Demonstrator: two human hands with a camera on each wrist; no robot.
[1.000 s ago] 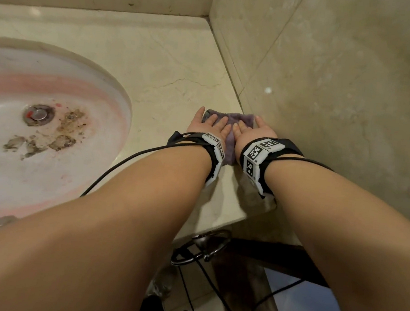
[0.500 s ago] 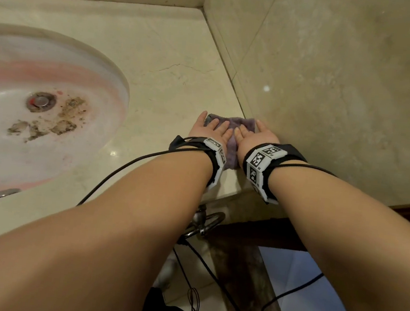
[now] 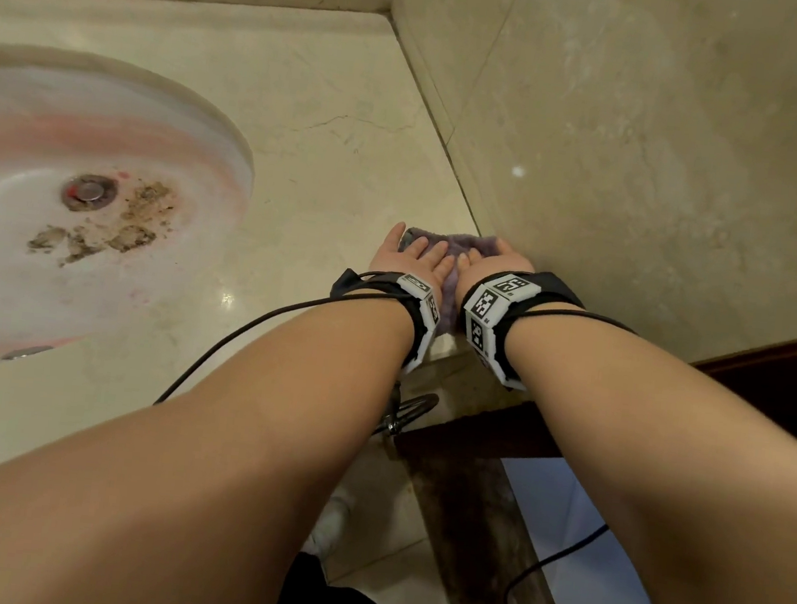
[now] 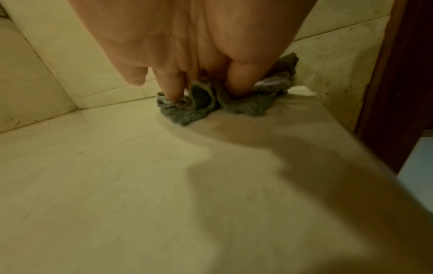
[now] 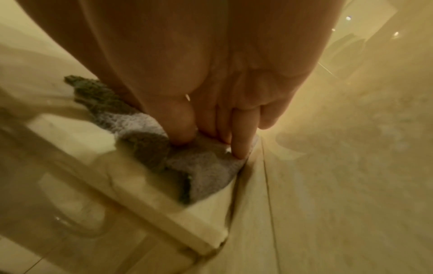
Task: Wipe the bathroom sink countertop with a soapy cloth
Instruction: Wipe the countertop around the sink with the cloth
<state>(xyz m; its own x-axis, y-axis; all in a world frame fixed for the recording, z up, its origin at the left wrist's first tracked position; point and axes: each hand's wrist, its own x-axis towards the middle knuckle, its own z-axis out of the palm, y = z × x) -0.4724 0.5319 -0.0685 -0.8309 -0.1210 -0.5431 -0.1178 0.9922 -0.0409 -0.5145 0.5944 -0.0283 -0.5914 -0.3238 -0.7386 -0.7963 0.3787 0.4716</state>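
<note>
A purple-grey cloth [image 3: 461, 249] lies bunched on the beige marble countertop [image 3: 305, 144], at its front right corner against the side wall. My left hand [image 3: 408, 256] and right hand [image 3: 494, 262] lie side by side on it, fingers straight and pressing down. In the left wrist view the left hand [image 4: 206, 74] pushes its fingertips into the cloth [image 4: 187, 113]. The right wrist view shows the right hand [image 5: 211, 137] pressing the cloth [image 5: 206, 166] into the seam where counter meets wall. Part of the cloth is hidden under both palms.
The oval sink basin [image 3: 197, 143] to the left has pink stains and brown grime near its drain [image 3: 88, 190]. A tiled wall [image 3: 645, 180] bounds the counter on the right. The counter's front edge [image 3: 440, 350] is just behind my wrists, with a metal ring [image 3: 412, 409] below it.
Both hands have slid the cloth along the wall toward the counter's front edge, still pressing it flat.
</note>
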